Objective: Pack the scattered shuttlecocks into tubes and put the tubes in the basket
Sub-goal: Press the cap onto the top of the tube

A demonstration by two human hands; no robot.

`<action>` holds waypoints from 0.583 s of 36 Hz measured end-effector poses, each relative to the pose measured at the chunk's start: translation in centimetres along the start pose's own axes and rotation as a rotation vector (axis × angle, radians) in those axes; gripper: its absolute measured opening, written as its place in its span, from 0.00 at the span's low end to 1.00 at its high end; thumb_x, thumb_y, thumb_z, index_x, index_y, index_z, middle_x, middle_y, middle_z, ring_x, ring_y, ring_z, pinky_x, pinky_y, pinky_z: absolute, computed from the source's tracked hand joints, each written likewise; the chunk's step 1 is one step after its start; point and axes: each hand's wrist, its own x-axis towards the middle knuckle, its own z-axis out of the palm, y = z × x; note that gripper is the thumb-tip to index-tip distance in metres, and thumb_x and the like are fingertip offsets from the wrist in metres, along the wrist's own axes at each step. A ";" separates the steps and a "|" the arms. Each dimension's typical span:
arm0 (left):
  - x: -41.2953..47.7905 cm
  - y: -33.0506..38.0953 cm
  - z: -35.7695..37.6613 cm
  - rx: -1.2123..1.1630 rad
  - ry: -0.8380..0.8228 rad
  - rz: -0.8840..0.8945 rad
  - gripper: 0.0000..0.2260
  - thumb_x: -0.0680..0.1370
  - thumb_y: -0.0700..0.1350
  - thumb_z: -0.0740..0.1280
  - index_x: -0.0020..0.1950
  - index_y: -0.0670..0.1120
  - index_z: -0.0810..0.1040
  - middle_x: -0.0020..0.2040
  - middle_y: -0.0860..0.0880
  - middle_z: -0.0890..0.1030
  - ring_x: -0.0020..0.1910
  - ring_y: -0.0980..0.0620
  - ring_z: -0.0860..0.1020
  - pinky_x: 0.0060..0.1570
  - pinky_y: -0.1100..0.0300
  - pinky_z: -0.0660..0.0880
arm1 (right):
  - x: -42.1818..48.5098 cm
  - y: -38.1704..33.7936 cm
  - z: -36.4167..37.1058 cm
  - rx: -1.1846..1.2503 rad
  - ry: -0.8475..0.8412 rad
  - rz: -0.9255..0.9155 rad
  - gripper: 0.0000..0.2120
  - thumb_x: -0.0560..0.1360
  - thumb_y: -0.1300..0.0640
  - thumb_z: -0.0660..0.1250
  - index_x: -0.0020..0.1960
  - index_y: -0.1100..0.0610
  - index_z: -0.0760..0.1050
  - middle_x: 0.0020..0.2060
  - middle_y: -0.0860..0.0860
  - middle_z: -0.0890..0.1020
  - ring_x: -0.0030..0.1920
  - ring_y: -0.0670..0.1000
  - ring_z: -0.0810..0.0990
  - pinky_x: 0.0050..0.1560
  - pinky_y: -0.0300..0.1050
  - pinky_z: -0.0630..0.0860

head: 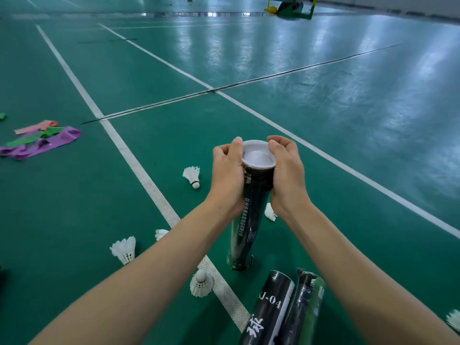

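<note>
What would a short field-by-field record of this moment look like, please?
setting: green court floor with white lines
standing tube: black, upright on the floor, white cap at its top
left hand: grips the tube's top
right hand: grips the opposite side
spare tubes: two, black, lying side by side
loose shuttlecocks: several scattered around the tube
other: coloured bands lying far left

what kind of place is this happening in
Most likely an indoor badminton court: a glossy green floor with white court lines, feather shuttlecocks scattered about, and a black shuttlecock tube gripped by the left hand and right hand.
</note>
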 end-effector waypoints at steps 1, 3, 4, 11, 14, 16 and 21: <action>-0.1 -0.1 0.0 0.006 -0.011 -0.010 0.09 0.81 0.50 0.61 0.52 0.44 0.68 0.43 0.46 0.76 0.37 0.51 0.76 0.32 0.61 0.75 | -0.1 -0.2 -0.2 -0.006 -0.009 -0.016 0.04 0.79 0.60 0.58 0.51 0.55 0.72 0.37 0.48 0.76 0.33 0.45 0.75 0.31 0.36 0.74; -0.6 -0.3 0.0 0.039 -0.053 -0.039 0.11 0.80 0.52 0.61 0.53 0.45 0.70 0.43 0.47 0.77 0.39 0.51 0.77 0.36 0.59 0.75 | -0.2 -0.4 -0.5 0.002 -0.033 -0.047 0.06 0.79 0.61 0.58 0.49 0.56 0.73 0.37 0.50 0.77 0.33 0.45 0.76 0.33 0.36 0.75; -0.9 -0.5 0.0 0.048 -0.085 -0.039 0.11 0.80 0.52 0.61 0.53 0.45 0.70 0.43 0.48 0.77 0.38 0.52 0.77 0.36 0.60 0.75 | -0.4 -0.5 -0.6 0.015 -0.047 -0.054 0.07 0.79 0.62 0.57 0.48 0.57 0.73 0.37 0.50 0.78 0.32 0.44 0.77 0.33 0.36 0.75; -1.7 -1.2 -0.7 0.134 -0.274 0.134 0.05 0.82 0.43 0.59 0.57 0.46 0.66 0.47 0.51 0.75 0.39 0.61 0.77 0.38 0.69 0.74 | -0.8 -0.9 0.0 0.035 -0.058 0.063 0.08 0.79 0.55 0.60 0.49 0.57 0.76 0.37 0.53 0.79 0.32 0.47 0.78 0.30 0.36 0.75; -1.5 -0.9 -0.8 0.150 -0.242 0.198 0.12 0.79 0.44 0.63 0.58 0.46 0.62 0.49 0.50 0.73 0.42 0.57 0.75 0.38 0.69 0.74 | -0.7 -1.1 0.5 0.016 -0.051 0.073 0.09 0.80 0.55 0.59 0.50 0.58 0.77 0.35 0.51 0.80 0.28 0.44 0.78 0.27 0.35 0.75; -1.4 -0.9 -0.9 0.176 -0.224 0.225 0.14 0.72 0.48 0.61 0.54 0.50 0.61 0.50 0.49 0.72 0.42 0.56 0.75 0.37 0.69 0.73 | -0.4 -0.9 0.7 0.022 -0.005 0.077 0.08 0.80 0.56 0.58 0.49 0.56 0.76 0.39 0.52 0.79 0.31 0.47 0.78 0.30 0.38 0.76; -1.6 -1.3 -1.2 0.154 -0.231 0.236 0.11 0.77 0.42 0.61 0.48 0.53 0.58 0.46 0.49 0.69 0.38 0.58 0.71 0.32 0.71 0.69 | 0.1 -0.5 0.7 0.081 0.062 0.092 0.02 0.80 0.58 0.60 0.50 0.54 0.71 0.40 0.53 0.75 0.35 0.51 0.75 0.36 0.44 0.75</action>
